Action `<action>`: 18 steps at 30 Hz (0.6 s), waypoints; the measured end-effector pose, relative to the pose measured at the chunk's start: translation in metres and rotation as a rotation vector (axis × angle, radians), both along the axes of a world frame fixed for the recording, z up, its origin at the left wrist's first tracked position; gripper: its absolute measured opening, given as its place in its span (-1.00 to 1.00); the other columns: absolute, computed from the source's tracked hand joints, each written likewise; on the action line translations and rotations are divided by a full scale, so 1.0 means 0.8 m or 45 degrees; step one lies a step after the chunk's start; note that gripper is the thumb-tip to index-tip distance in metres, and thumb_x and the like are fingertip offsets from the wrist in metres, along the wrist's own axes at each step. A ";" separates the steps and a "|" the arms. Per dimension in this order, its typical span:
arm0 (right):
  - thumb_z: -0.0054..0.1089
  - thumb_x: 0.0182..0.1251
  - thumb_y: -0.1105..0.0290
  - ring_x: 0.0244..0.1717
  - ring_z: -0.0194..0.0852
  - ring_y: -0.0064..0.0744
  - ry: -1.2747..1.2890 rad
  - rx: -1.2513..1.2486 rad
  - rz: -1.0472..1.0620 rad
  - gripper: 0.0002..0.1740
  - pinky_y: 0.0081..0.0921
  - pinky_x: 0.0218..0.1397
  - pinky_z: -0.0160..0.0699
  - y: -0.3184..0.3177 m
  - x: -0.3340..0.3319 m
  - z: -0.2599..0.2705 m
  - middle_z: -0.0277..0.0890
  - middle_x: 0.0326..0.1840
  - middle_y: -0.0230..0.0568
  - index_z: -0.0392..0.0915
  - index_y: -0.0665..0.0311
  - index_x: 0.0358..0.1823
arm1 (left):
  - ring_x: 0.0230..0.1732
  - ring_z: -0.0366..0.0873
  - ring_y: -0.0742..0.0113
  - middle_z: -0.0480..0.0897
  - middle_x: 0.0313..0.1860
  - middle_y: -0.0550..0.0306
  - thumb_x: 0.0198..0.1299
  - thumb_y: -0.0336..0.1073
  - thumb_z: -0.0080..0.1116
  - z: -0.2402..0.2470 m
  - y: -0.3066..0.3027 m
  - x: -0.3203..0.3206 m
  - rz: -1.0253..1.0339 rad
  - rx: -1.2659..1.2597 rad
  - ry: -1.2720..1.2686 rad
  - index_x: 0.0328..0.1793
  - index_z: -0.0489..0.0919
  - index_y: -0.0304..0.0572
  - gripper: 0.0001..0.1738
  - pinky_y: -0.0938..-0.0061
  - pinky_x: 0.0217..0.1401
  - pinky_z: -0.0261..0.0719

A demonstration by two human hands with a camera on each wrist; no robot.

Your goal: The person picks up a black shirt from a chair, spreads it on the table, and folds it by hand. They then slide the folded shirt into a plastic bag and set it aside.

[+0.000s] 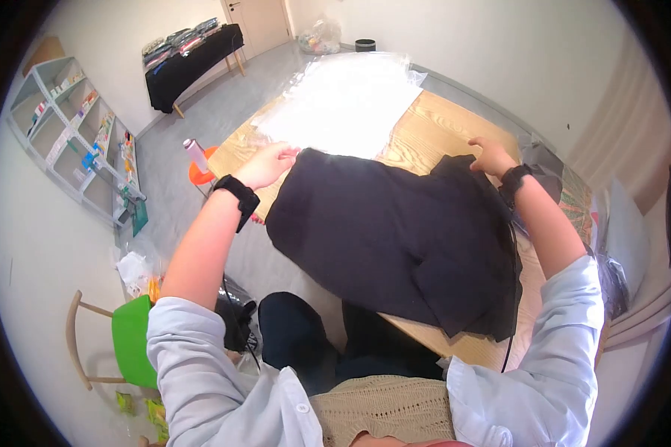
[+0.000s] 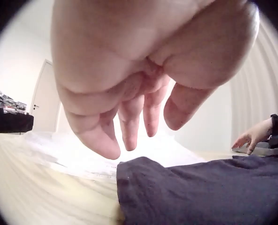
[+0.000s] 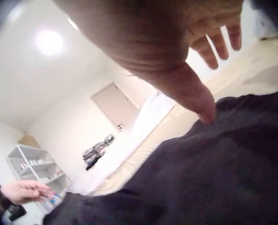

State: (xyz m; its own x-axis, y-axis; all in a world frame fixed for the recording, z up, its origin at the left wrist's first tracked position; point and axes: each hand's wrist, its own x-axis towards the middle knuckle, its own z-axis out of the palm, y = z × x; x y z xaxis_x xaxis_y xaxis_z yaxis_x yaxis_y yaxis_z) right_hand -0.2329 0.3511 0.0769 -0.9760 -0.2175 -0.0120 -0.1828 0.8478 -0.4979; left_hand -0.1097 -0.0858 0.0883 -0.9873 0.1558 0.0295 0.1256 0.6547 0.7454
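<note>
A dark, folded garment (image 1: 395, 231) lies across the near part of the wooden table, part of it over the edge. At its upper left corner is the left hand (image 1: 270, 165); in the left wrist view that hand (image 2: 143, 79) hangs above the cloth (image 2: 200, 192), fingers loosely bent, nothing held. The right hand (image 1: 492, 159) is at the garment's upper right edge, fingers spread. In the right wrist view the thumb of the right hand (image 3: 176, 61) meets or nearly meets the cloth (image 3: 214, 164); contact is unclear.
White plastic sheets or bags (image 1: 350, 97) lie on the table's (image 1: 455, 123) far part. A pink bottle (image 1: 194, 153) stands on an orange stool left of the table. A green chair (image 1: 133, 341) is at lower left, shelves (image 1: 74, 141) at the left wall. Plastic-wrapped items lie at right.
</note>
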 end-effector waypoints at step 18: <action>0.28 -0.09 0.36 -0.41 0.57 -0.08 -0.212 0.053 -0.452 -0.67 -0.29 -0.35 0.52 0.050 -0.066 -0.043 0.56 -0.37 0.10 0.55 0.49 -0.34 | -0.11 0.43 0.21 0.51 -0.30 0.05 -0.08 -0.37 0.26 -0.043 0.016 -0.081 0.128 -0.562 0.073 -0.21 0.50 -0.19 -0.73 0.39 -0.02 0.38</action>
State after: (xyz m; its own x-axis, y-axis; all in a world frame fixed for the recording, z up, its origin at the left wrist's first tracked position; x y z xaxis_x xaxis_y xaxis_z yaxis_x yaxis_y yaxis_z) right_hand -0.2857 0.3912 0.0424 -0.9743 0.1372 -0.1784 0.2058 0.8640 -0.4596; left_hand -0.1742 -0.0728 0.0540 -0.9969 0.0691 0.0370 0.0780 0.9193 0.3858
